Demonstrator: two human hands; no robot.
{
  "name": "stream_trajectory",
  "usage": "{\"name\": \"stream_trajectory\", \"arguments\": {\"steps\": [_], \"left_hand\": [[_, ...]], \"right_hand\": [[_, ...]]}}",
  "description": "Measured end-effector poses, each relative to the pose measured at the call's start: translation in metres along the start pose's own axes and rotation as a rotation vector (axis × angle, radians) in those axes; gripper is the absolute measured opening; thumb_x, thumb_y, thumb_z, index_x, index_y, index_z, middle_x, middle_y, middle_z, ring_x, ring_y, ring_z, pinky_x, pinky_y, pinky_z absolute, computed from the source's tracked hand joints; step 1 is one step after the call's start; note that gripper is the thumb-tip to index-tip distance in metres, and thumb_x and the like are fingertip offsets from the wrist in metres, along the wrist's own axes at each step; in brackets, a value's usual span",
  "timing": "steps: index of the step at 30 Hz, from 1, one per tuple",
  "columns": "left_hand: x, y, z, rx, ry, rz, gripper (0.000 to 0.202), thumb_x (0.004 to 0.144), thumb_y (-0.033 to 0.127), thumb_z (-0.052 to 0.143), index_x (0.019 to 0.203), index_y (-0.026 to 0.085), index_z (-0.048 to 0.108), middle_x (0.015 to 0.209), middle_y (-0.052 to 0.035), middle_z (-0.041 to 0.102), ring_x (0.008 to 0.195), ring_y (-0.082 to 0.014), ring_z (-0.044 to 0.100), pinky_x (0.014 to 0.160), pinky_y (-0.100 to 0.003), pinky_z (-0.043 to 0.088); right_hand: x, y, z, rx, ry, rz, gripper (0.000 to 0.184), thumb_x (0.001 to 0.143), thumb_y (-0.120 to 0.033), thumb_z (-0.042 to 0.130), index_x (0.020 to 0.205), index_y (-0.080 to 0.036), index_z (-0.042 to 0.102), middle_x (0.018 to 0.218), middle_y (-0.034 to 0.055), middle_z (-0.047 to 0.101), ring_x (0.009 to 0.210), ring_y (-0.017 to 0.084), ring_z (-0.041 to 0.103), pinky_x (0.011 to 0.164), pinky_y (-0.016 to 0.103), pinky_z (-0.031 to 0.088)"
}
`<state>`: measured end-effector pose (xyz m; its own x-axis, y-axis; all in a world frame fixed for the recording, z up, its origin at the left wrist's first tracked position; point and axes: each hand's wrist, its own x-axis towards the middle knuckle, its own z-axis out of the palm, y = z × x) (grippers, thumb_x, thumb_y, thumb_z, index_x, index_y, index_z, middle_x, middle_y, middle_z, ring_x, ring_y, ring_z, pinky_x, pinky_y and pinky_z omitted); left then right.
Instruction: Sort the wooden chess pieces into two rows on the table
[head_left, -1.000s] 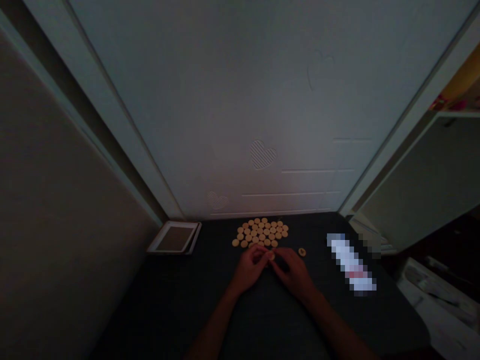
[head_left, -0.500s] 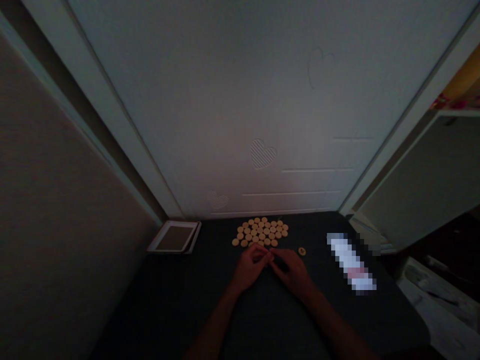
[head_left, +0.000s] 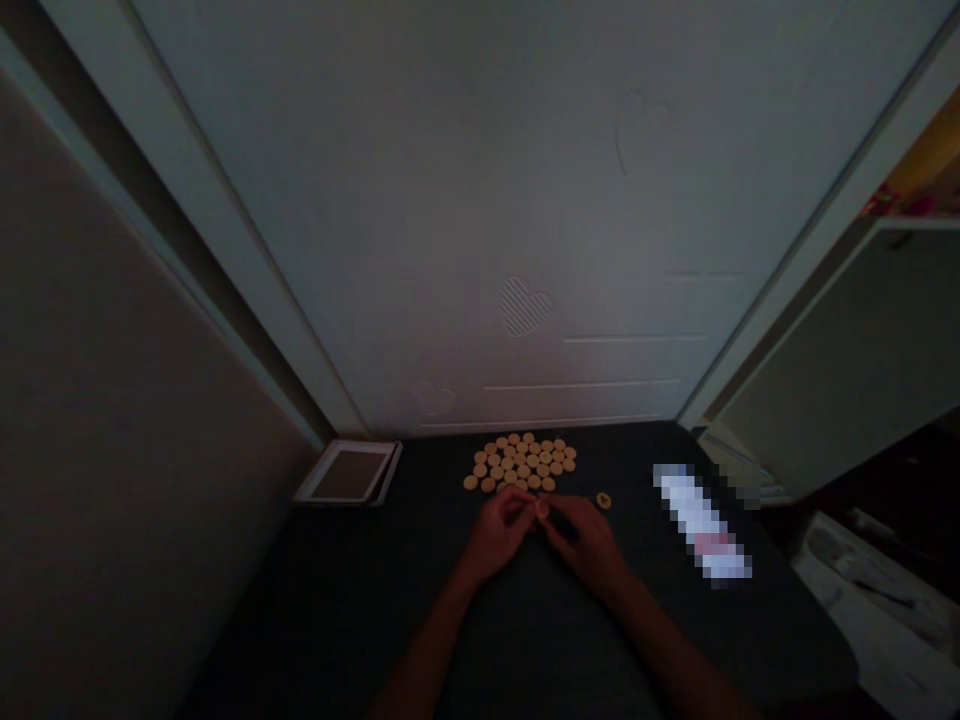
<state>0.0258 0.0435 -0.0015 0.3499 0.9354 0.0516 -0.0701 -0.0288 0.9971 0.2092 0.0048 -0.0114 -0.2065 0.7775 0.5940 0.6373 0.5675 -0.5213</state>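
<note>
Several small round tan discs [head_left: 523, 462] lie packed together on a dark table [head_left: 525, 640] near the wall. My left hand [head_left: 499, 535] and my right hand [head_left: 589, 540] meet just in front of them, fingers curled. Between the fingertips of both hands sits one tan disc [head_left: 541, 510], pinched. Another single disc [head_left: 604, 501] lies apart to the right of my right hand.
A flat white-framed tray or box [head_left: 349, 473] lies at the back left of the table. A long white blurred object [head_left: 701, 525] lies at the right. A pale wall with heart marks [head_left: 525, 305] stands behind. Furniture stands off the right edge.
Both hands stay almost still in front of the discs. The disc between the fingertips was hidden half a second ago and shows again now.
</note>
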Motion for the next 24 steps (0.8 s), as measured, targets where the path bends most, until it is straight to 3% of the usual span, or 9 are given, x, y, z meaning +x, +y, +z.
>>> {"name": "stream_trajectory", "arguments": {"steps": [7, 17, 24], "left_hand": [[0.001, -0.0039, -0.0007, 0.006, -0.007, -0.001, 0.02, 0.085, 0.035, 0.072, 0.093, 0.018, 0.064, 0.095, -0.0066, 0.075, 0.091, -0.0215, 0.073, 0.081, -0.032, 0.058], [-0.0019, 0.0055, 0.0014, 0.016, -0.014, 0.006, 0.02, 0.085, 0.036, 0.072, 0.094, 0.019, 0.067, 0.092, -0.0059, 0.077, 0.093, -0.0224, 0.074, 0.085, -0.034, 0.057], [-0.0012, 0.0051, -0.0002, 0.046, -0.019, -0.012, 0.022, 0.084, 0.037, 0.073, 0.095, 0.018, 0.07, 0.102, -0.0082, 0.078, 0.096, -0.0232, 0.074, 0.089, -0.036, 0.057]], "right_hand": [[-0.0021, 0.0046, 0.0031, -0.015, 0.025, 0.028, 0.03, 0.094, -0.026, 0.064, 0.124, -0.025, 0.063, 0.114, 0.0071, 0.074, 0.101, 0.024, 0.072, 0.088, 0.04, 0.058], [-0.0003, 0.0048, 0.0025, -0.02, 0.033, -0.001, 0.031, 0.094, -0.026, 0.064, 0.125, -0.025, 0.062, 0.111, 0.0069, 0.074, 0.098, 0.023, 0.071, 0.086, 0.04, 0.058], [0.0007, 0.0045, -0.0007, 0.038, 0.03, 0.016, 0.03, 0.094, -0.027, 0.064, 0.124, -0.026, 0.062, 0.108, 0.0071, 0.074, 0.097, 0.024, 0.069, 0.084, 0.04, 0.058]]}}
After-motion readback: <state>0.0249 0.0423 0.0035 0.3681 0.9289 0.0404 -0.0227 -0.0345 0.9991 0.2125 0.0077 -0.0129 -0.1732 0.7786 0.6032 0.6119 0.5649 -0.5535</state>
